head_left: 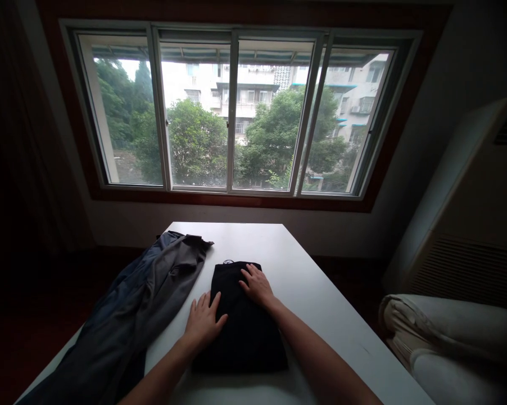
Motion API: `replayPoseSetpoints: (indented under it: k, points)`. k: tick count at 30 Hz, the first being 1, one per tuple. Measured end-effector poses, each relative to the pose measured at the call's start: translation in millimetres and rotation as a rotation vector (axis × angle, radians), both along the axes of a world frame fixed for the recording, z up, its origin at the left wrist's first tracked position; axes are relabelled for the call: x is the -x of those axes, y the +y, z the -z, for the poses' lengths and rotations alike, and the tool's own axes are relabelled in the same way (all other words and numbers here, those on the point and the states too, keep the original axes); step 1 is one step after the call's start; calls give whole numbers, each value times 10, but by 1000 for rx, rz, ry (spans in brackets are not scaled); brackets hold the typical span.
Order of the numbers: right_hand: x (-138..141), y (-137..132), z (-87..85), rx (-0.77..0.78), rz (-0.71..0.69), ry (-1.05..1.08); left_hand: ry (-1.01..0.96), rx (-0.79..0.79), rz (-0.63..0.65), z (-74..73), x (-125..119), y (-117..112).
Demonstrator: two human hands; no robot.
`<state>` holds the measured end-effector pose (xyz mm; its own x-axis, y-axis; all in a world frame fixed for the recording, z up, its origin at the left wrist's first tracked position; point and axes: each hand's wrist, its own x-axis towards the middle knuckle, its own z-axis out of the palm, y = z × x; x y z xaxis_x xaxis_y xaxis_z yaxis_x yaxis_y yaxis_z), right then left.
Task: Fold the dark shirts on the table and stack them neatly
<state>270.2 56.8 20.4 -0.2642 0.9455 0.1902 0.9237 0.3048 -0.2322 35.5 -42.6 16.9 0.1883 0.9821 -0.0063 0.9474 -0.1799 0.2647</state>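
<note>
Plainly, the thing under the hands was a black garment [245, 337], folded into a flat block that widened toward the near end, its cloth matte and so dark that I could make out little of the weave. A thin loop [228, 261] stuck out from its far edge. It lay in the middle of the white tabletop [253, 239]. On my feed the left hand [203, 322] rested along the garment's left edge, its grip wide, thumb and fingers spread. The right hand [257, 286] lay palm down on the far right corner, its grip likewise loose and wide, pinching nothing that I could see. Left of the block sprawled a grey garment [152, 304], smooth and softly creased, overlapping a blue one [125, 275] in a long, rumpled heap along the tabletop's left side. The tabletop itself was smooth and faintly glossy, and I saw it narrow toward a pale wall [122, 228]. Above it ran a wide window [232, 112] of four panes in a reddish-brown wooden surround [236, 199], with leafy trees [198, 138] and a white building outside. On the right stood a tall pale cabinet [451, 219] with a slatted grille, and before it a plump, folded, off-white padded pile [451, 318]. A curtain [38, 140] hung in deep shade at left.
</note>
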Motion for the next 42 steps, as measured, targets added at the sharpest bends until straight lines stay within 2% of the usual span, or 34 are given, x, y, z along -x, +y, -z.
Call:
replayPoseSetpoints:
  k: [3, 7, 11, 15, 19, 23, 28, 30, 33, 35, 39, 42]
  points:
    - [-118, -306, -84, -57, 15, 77, 8, -70, 8, -20, 25, -144]
    - [-287, -951, -135, -37, -24, 140, -1, -132, 14, -91, 115, -372]
    - [-411, -1597, -109, 94, -72, 135, -41, -46, 28, -161, 135, -628]
    - [-500, -1953, -162, 173, -186, 123, -160, 99, 44, -193, 121, -785]
    - [-547, -2073, -255, 224, -263, 91, -299, 183, 27, -182, 196, -854]
    - [-496, -2101, -194, 165, -213, 53, -499, 245, 3, -143, 278, -888]
    - [-419, -2036, 17, -65, -226, 1, -1093, 334, 16, -69, 269, -802]
    - [-435, -1992, 55, -151, -262, -11, -1255, 400, -45, -28, 268, -747]
    - [-484, -1943, 14, -202, -340, 32, -1326, 472, -211, 15, 286, -701]
    - [-506, -1926, -54, -217, -368, 97, -1376, 509, -262, 10, 296, -720]
    - [-516, -1901, -169, -235, -363, 249, -1477, 600, -273, -66, 270, -872]
    - [-533, -1886, -205, -232, -344, 320, -1442, 678, -234, -95, 246, -977]
